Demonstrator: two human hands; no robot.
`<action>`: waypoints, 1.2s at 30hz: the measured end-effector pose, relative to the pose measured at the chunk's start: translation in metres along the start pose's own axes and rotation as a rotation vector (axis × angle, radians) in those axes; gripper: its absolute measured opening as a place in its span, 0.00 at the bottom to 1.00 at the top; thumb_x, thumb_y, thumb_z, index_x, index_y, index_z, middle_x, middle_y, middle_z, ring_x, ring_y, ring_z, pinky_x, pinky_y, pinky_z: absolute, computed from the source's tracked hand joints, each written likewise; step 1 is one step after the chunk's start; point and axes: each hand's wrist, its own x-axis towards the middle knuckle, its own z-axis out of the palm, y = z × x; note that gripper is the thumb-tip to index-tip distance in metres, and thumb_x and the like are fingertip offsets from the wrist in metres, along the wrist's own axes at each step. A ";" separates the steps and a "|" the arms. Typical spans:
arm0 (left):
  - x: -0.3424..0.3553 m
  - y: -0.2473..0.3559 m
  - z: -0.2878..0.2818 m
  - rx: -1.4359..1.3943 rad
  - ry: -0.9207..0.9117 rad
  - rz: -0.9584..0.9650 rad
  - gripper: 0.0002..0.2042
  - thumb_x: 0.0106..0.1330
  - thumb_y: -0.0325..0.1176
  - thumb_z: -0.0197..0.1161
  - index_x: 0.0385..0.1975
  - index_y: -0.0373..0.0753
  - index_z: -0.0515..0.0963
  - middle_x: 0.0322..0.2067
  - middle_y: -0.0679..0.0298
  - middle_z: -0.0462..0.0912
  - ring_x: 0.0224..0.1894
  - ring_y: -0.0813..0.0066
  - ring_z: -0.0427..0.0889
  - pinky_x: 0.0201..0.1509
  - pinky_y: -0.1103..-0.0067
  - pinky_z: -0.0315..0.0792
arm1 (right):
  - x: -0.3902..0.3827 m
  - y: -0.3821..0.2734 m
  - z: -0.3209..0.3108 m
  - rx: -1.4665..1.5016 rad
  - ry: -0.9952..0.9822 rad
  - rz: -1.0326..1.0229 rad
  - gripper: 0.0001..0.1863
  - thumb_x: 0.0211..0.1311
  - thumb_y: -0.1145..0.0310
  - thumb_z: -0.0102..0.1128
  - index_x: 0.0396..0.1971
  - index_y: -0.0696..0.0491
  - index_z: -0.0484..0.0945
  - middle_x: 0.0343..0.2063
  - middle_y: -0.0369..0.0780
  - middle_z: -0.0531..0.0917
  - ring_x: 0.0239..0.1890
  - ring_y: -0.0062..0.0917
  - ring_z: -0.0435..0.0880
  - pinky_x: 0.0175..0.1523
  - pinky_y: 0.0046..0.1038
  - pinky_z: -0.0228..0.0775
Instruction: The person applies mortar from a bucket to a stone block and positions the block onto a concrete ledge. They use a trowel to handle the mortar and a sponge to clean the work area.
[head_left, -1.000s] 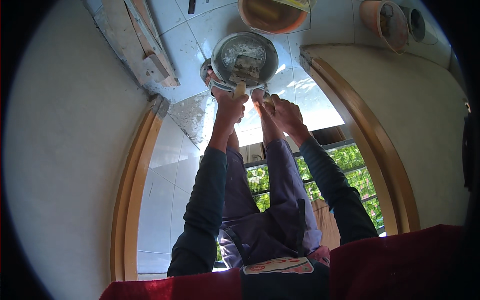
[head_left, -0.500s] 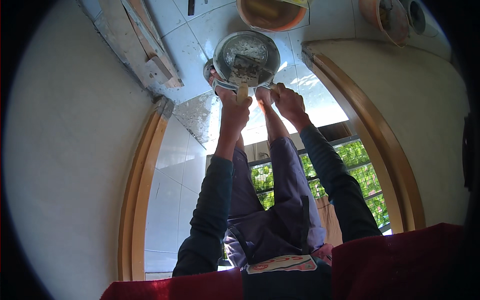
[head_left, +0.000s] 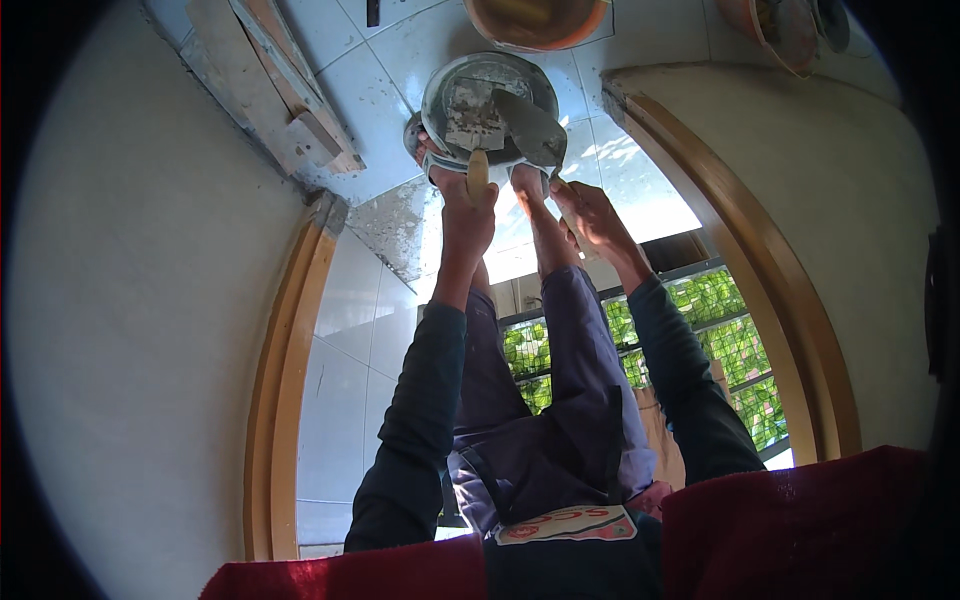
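Observation:
My left hand (head_left: pixel 467 215) is closed around the pale wooden handle of a square-bladed trowel (head_left: pixel 474 138), whose mortar-smeared blade lies over a round grey basin (head_left: pixel 433 112). In my right hand (head_left: pixel 597 218) is a pointed trowel (head_left: pixel 535 130), its grey blade over the basin's right side and close beside the square blade. Wet grey mortar coats the inside of the basin. Whether either blade touches the mortar, I cannot tell. My sandalled feet (head_left: pixel 447 178) stand just on the near side of the basin, partly hidden by it and my hands.
An orange bucket (head_left: pixel 536 40) stands beyond the basin, and another orange bucket (head_left: pixel 770 40) is at the far right. Wooden planks (head_left: pixel 262 85) lie along the left wall. Wooden door frames (head_left: pixel 285 370) flank me on both sides. Mortar stains the tiled floor (head_left: pixel 385 225).
My right hand has drawn back toward me and turned, and the pointed trowel's blade now shows over the basin. The square-bladed trowel has shifted slightly left.

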 end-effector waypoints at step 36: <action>0.000 0.015 0.006 0.101 -0.085 -0.003 0.24 0.66 0.35 0.60 0.52 0.19 0.68 0.59 0.29 0.64 0.65 0.32 0.64 0.69 0.58 0.60 | 0.008 0.019 0.027 0.035 -0.063 0.110 0.25 0.71 0.44 0.54 0.33 0.55 0.76 0.18 0.35 0.75 0.16 0.19 0.73 0.21 0.26 0.66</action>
